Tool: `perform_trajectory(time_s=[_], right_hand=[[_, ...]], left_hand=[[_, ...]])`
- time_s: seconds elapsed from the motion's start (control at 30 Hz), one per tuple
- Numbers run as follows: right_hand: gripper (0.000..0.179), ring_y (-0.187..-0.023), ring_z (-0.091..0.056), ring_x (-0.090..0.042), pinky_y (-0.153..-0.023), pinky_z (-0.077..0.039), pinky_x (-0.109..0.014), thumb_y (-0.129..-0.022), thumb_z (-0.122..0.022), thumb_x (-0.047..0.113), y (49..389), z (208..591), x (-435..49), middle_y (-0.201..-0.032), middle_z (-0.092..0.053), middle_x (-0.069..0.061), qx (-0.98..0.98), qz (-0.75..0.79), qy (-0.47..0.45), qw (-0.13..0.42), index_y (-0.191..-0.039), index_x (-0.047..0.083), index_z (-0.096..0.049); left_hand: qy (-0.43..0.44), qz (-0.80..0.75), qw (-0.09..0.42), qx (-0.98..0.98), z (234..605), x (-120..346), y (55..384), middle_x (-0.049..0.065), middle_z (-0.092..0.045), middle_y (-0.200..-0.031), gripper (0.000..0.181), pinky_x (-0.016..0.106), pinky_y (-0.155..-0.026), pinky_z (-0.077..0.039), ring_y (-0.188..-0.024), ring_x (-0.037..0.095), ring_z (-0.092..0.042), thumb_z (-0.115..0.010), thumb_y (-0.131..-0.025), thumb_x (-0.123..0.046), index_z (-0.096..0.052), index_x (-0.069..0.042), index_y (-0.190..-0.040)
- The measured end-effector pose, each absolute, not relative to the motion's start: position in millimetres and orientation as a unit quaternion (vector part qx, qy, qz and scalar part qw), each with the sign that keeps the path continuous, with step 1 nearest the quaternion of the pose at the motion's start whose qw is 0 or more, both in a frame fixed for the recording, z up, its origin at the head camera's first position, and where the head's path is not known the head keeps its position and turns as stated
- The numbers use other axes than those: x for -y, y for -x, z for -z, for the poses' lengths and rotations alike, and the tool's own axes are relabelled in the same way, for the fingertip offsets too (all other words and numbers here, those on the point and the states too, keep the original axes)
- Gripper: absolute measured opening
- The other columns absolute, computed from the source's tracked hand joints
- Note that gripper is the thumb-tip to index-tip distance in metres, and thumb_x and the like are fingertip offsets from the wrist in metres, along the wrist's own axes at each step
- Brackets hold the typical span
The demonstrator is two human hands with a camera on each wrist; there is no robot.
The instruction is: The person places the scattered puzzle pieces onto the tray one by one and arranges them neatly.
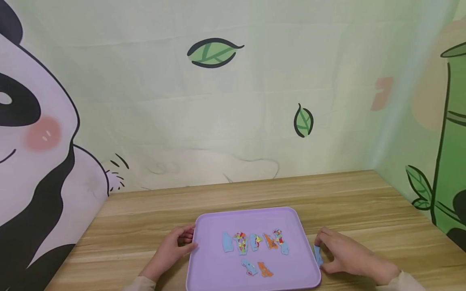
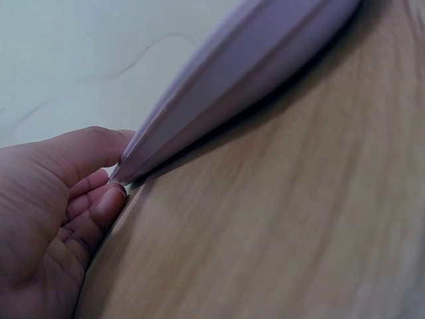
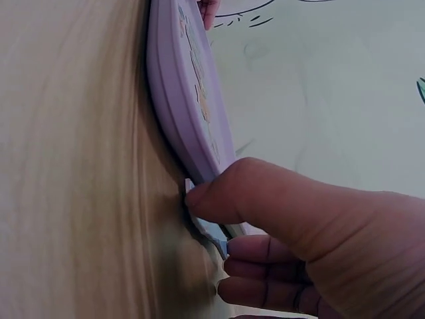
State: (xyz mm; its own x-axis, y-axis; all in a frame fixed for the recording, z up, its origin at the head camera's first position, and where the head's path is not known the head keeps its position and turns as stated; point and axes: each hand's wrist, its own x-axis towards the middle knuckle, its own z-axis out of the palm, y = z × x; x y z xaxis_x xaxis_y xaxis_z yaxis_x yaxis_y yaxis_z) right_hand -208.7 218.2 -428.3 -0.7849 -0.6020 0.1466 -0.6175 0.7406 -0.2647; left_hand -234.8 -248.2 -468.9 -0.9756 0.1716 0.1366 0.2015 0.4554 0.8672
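A light purple tray (image 1: 209, 273) lies on the table with several small flat puzzle pieces on it. Five stand in an upper row, from a plain blue piece (image 1: 227, 241) to a blue one with coloured patches (image 1: 281, 241). Below them are a light blue piece (image 1: 249, 267) and an orange piece (image 1: 265, 269). My left hand (image 1: 171, 248) pinches the tray's left rim (image 2: 149, 143) between thumb and fingers. Beside the tray's right edge, my right hand (image 1: 344, 252) pinches a blue puzzle piece (image 1: 318, 256) between thumb and fingers, tilted up close to the rim.
The wooden table (image 1: 153, 206) reaches back to a pale wall cloth (image 1: 153, 101) printed with leaves. A printed panda (image 1: 32, 182) fills the left side, and green bamboo (image 1: 451, 161) is printed on the right.
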Motion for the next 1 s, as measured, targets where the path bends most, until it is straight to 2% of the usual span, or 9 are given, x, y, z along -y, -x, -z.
perform_trajectory(time_s=[0.13, 0.3, 0.83, 1.0], right_hand=[[0.041, -0.075, -0.043, 0.002, -0.062, -0.046, -0.020, -0.067, -0.079, 0.030, 208, 426, -219, -0.086, -0.048, 0.011, 0.933, -0.165, -0.320, 0.028, -0.097, 0.012, -0.058], [0.042, -0.074, -0.045, 0.002, -0.061, -0.046, -0.020, -0.070, -0.079, 0.028, 207, 423, -219, -0.081, -0.050, 0.011, 0.932, -0.194, -0.306, 0.004, -0.100, 0.008, -0.058], [0.041, -0.076, -0.051, 0.000, -0.062, -0.048, -0.019, -0.070, -0.079, 0.025, 208, 413, -221, -0.082, -0.057, 0.009, 0.924, -0.228, -0.306, -0.008, -0.101, 0.006, -0.059], [0.039, -0.076, -0.052, 0.000, -0.061, -0.048, -0.019, -0.071, -0.078, 0.025, 208, 405, -218, -0.084, -0.059, 0.009, 0.924, -0.219, -0.314, 0.008, -0.101, 0.007, -0.060]], left_hand=[[0.109, 0.511, 0.015, 0.852, 469, 248, 235, 0.018, -0.061, -0.113, 0.054, 0.019, -0.084, -0.055, -0.098, 0.019, -0.061, -0.075, -0.081, -0.005, -0.053, 0.009, -0.129], [0.111, 0.514, 0.015, 0.851, 469, 247, 235, 0.018, -0.061, -0.113, 0.055, 0.018, -0.084, -0.055, -0.097, 0.019, -0.061, -0.075, -0.081, -0.005, -0.053, 0.009, -0.129], [0.115, 0.512, 0.018, 0.851, 469, 247, 236, 0.018, -0.061, -0.112, 0.055, 0.019, -0.084, -0.056, -0.097, 0.017, -0.061, -0.075, -0.080, -0.005, -0.054, 0.009, -0.129], [0.111, 0.514, 0.016, 0.851, 470, 248, 236, 0.017, -0.061, -0.113, 0.056, 0.020, -0.085, -0.056, -0.097, 0.017, -0.061, -0.075, -0.080, -0.005, -0.053, 0.009, -0.129]])
